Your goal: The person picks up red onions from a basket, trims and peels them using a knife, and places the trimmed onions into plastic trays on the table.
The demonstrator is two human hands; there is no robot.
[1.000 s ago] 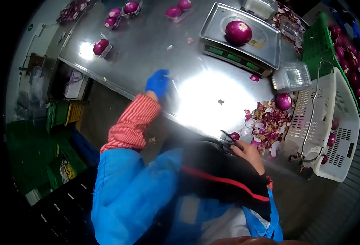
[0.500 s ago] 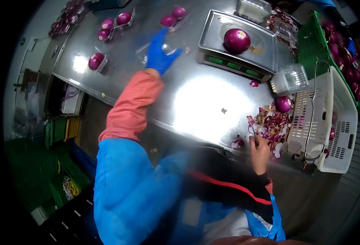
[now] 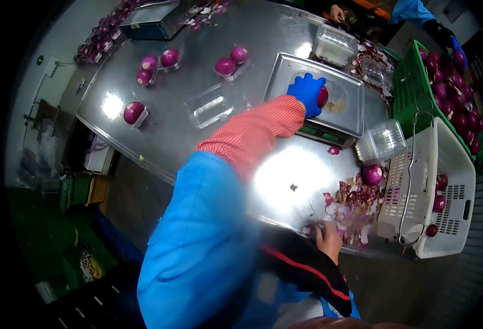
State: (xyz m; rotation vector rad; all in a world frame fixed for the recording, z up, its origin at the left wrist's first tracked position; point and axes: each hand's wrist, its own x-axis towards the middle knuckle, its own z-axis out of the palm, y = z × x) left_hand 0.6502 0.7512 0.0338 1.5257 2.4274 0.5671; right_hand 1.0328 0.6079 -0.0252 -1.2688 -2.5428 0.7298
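Note:
My left hand (image 3: 308,94), in a blue glove, is closed on a red onion (image 3: 322,96) on the metal pan of the weighing scale (image 3: 349,88). The fingers cover most of the onion. My bare right hand (image 3: 328,240) is at the table's near edge, wrapped round a small dark tool, probably a knife, whose thin blade points up and left. Onion peelings (image 3: 355,205) lie just beyond it, with a whole onion (image 3: 372,175) at their far side. An open clear plastic tray (image 3: 209,108) rests on the table, left of the scale.
Onions in clear trays (image 3: 225,67) stand at the left and back. Stacked clear trays (image 3: 381,141) sit right of the scale. A white crate (image 3: 450,219) and a green crate (image 3: 408,77) of onions are on the right. Another person's hands (image 3: 337,13) show at the top.
My left hand has moved right from the table onto the onion on the scale. The clear tray now lies where that hand was. My right hand stays near the peelings.

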